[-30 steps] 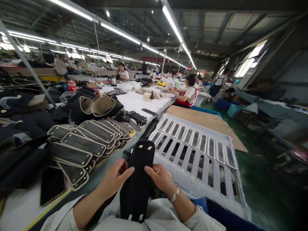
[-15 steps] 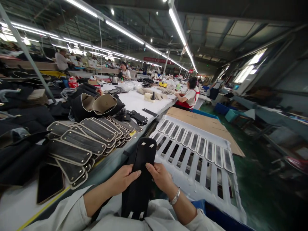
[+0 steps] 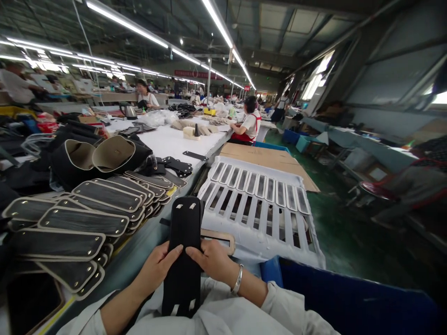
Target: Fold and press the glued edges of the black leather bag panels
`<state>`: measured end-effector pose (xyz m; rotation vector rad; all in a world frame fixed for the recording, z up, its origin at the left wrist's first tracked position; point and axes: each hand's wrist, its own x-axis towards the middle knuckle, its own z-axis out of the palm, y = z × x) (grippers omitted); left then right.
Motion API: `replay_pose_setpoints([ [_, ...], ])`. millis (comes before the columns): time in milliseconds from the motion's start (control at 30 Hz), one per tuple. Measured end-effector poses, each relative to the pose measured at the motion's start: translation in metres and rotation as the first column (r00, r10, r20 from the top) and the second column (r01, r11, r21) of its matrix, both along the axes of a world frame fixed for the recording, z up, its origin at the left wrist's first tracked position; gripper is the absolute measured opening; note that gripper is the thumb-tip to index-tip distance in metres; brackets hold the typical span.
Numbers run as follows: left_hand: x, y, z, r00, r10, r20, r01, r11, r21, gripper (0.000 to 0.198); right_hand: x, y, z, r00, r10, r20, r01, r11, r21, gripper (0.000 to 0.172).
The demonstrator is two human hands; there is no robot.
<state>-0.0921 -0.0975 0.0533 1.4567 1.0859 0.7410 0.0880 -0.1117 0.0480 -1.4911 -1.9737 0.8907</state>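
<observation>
A long black leather panel (image 3: 184, 246) with small pale tabs at both ends stands upright over my lap. My left hand (image 3: 159, 268) grips its left edge, thumb across the front. My right hand (image 3: 209, 260), with a silver bracelet at the wrist, pinches the right edge. A tan-edged piece (image 3: 220, 238) sticks out sideways from behind the panel above my right hand. Overlapping rows of similar dark panels with pale borders (image 3: 84, 221) lie on the table to my left.
A white slatted rack (image 3: 258, 204) carrying several small dark pieces stands ahead on the right, a cardboard sheet (image 3: 265, 158) beyond it. A blue bin (image 3: 342, 302) sits low right. Rolled black leather (image 3: 101, 158) lies on the table. A seated person in a red apron (image 3: 248, 123) works farther along.
My view has swung to the right, showing more of the aisle and blue bin. Both hands keep hold of the black panel, and a tan-edged piece now shows behind it.
</observation>
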Motion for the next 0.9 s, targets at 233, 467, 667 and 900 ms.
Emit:
replay_pose_setpoints([
  [233,-0.015,0.003,0.0,0.983,-0.151,-0.103,0.15,0.989,-0.01,0.034,-0.004,0.006,-0.018,0.911,0.037,-0.411,-0.09,0.99,-0.11,0.041],
  [467,-0.023,-0.002,-0.01,0.957,-0.281,0.067,0.289,0.944,-0.16,0.033,-0.006,0.011,-0.02,0.873,0.015,-0.488,-0.097,0.985,-0.143,0.039],
  [667,-0.017,-0.006,-0.015,0.98,-0.179,0.086,0.188,0.975,-0.119,0.025,-0.004,0.0,-0.014,0.966,0.051,-0.254,-0.065,0.997,-0.048,0.041],
  [900,-0.007,-0.005,-0.018,0.995,-0.08,-0.061,0.074,0.993,-0.094,0.037,-0.004,-0.013,-0.019,0.97,0.065,-0.234,-0.063,0.998,0.015,0.032],
])
